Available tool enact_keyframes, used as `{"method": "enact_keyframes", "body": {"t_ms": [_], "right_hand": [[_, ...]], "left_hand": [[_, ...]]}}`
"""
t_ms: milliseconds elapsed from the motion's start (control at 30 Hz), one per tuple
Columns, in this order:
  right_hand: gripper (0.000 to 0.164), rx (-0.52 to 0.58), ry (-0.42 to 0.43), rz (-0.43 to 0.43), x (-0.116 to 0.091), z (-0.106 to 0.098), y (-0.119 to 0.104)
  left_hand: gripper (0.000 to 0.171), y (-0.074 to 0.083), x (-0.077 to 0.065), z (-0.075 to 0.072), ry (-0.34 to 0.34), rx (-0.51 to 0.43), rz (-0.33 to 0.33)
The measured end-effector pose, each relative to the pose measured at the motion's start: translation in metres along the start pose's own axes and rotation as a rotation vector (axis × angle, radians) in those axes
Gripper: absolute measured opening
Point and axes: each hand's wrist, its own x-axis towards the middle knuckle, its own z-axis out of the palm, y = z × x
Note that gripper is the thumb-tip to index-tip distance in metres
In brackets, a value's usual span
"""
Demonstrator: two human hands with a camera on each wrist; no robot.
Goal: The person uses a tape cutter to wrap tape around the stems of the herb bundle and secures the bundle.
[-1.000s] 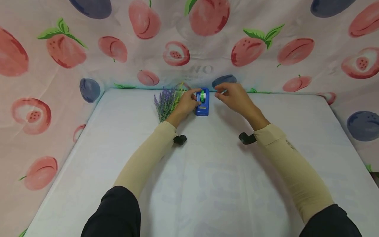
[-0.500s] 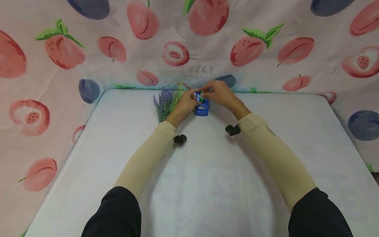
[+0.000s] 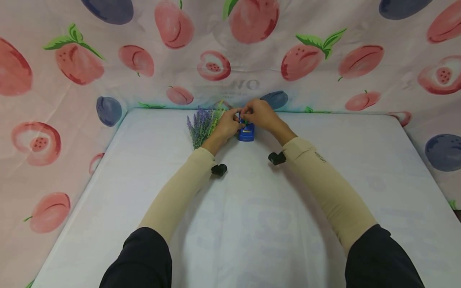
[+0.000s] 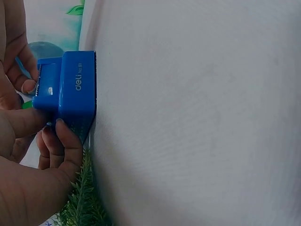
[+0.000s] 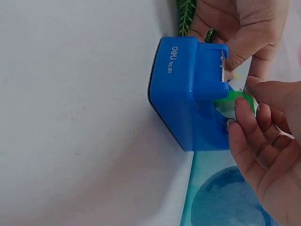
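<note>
A blue tape dispenser stands on the white table near its back edge. In the left wrist view, my left hand grips the dispenser's side with thumb and fingertips. My right hand is over the dispenser's far part. As the right wrist view shows, fingers of my right hand are curled at the tape roll, pinching at its green core. A toothed cutter runs along the dispenser's front end. Whether a strip of tape is lifted is hidden behind the fingers.
Purple and yellow-green artificial flower sprigs lie just left of the dispenser, partly behind my left hand. A fruit-printed cloth rises behind the white table. Dark wrist cameras jut inward from both sleeves.
My right hand has moved left from beside the dispenser onto the tape roll, its fingers closing in there. The left hand and the dispenser have stayed in place.
</note>
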Motion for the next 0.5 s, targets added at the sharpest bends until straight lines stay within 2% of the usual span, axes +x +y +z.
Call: {"method": "enact_keyframes", "body": {"t_ms": [267,500], "right_hand": [[0.013,0.14,0.043,-0.056,-0.013,-0.001,0.007],[0.014,0.281,0.061,-0.057,-0.026,-0.005,0.013]], "left_hand": [[0.058,0.001,-0.001,0.002,-0.004,0.025,0.0],[0.058,0.003,-0.002,0.002,-0.003,0.069,0.013]]}}
